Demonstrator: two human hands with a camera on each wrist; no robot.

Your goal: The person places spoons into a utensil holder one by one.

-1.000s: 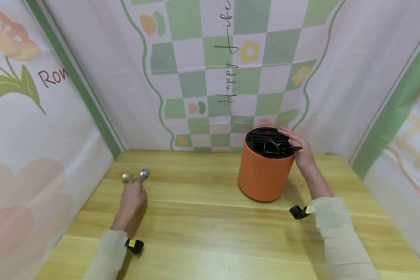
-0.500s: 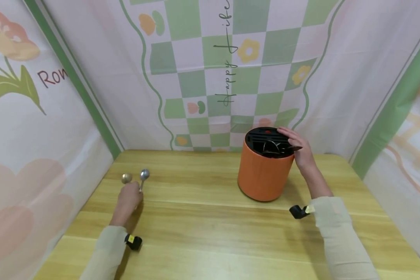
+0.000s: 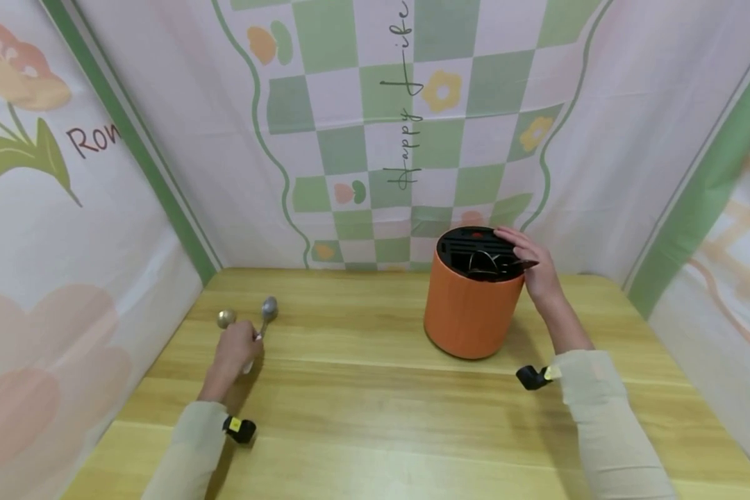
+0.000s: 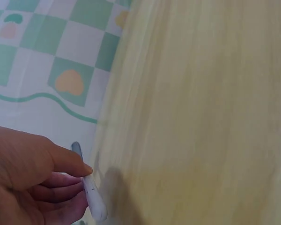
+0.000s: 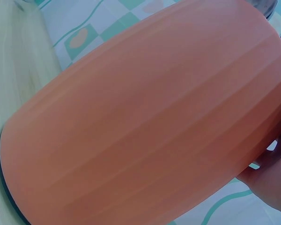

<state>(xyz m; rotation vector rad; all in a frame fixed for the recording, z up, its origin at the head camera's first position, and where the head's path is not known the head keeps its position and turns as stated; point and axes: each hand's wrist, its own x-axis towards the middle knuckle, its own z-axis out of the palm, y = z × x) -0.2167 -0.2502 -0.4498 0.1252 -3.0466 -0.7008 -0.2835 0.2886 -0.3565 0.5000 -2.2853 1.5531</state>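
Note:
My left hand [image 3: 234, 349], at the left of the table, pinches a spoon [image 3: 269, 306] by its handle. The spoon has a silver bowl pointing away from me, and its white handle [image 4: 95, 202] shows between thumb and fingers in the left wrist view. Just beyond that hand lies a gold-coloured round spoon head [image 3: 226, 319]; the rest of it is hidden behind the hand. My right hand [image 3: 542, 278] rests against the right side of an orange utensil holder [image 3: 471, 316], its extended fingers at the top rim.
The holder stands upright at the back right, with a black slotted top [image 3: 469, 243] and several dark utensils [image 3: 485, 262] in it. A wooden table [image 3: 362, 410] spans the front. Printed curtains [image 3: 350, 104] close off the back and both sides.
My left hand drew back slightly, then shifted a little right with the silver spoon, exposing more of its handle. The gold-coloured spoon head, the holder and my right hand stay in place.

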